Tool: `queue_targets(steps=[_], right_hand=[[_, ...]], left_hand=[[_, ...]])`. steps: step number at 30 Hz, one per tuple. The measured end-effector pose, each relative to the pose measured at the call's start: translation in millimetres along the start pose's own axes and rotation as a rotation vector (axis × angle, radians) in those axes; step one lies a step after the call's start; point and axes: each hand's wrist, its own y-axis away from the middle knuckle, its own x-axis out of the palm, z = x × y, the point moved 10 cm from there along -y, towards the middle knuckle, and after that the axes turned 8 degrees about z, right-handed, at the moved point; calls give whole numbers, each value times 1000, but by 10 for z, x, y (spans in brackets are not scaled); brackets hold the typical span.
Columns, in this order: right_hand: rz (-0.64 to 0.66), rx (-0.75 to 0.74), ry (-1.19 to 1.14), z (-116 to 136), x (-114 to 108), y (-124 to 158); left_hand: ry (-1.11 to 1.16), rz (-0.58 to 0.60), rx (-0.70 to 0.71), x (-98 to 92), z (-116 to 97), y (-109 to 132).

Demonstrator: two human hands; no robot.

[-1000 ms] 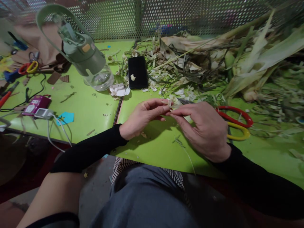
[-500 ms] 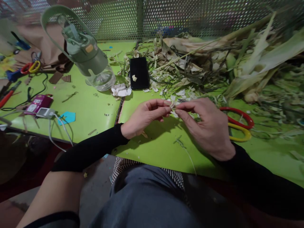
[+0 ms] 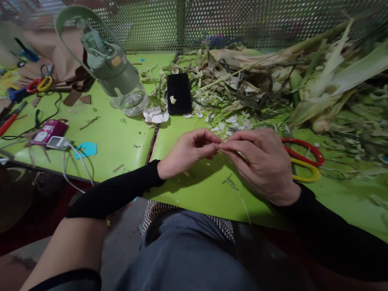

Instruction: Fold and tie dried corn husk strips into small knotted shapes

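Observation:
My left hand (image 3: 190, 151) and my right hand (image 3: 262, 163) meet fingertip to fingertip over the green table (image 3: 200, 190). Both are closed in a pinch on a small pale strip of husk (image 3: 224, 139), mostly hidden by the fingers. Beneath them lies a thin knotted green strand (image 3: 232, 184), its tail running toward the table's front edge. Scissors with red and yellow handles (image 3: 306, 171) rest just right of my right hand, their blades out of sight. Small cut husk pieces (image 3: 232, 119) are scattered beyond my fingertips.
A phone (image 3: 178, 93) and a green-lidded water bottle (image 3: 121, 76) stand beyond my left hand, with crumpled white tissue (image 3: 155, 115) between. Dry corn husks (image 3: 257, 76) heap at the back right. A purple box (image 3: 50, 131), a white charger (image 3: 57, 142) and cables lie left.
My fingertips have drawn closer together and slightly lower, covering more of the pale strip. The things on the table have stayed in place.

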Motion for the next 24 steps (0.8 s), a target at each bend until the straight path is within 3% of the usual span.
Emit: queue_targets(steps=[5,11,15,24], right_hand=[[16,165,-191,-185,30,11],[26,538,-663,-554,288,168],[21,538,-751,-547,303,159],[23,460,-541,-472,195,118]], left_hand=[[-57,54,39,56,-3,4],[-14,71,39,87,10,3],[23,58,67,105,-64,7],[85,14,-9,88,-39,24]])
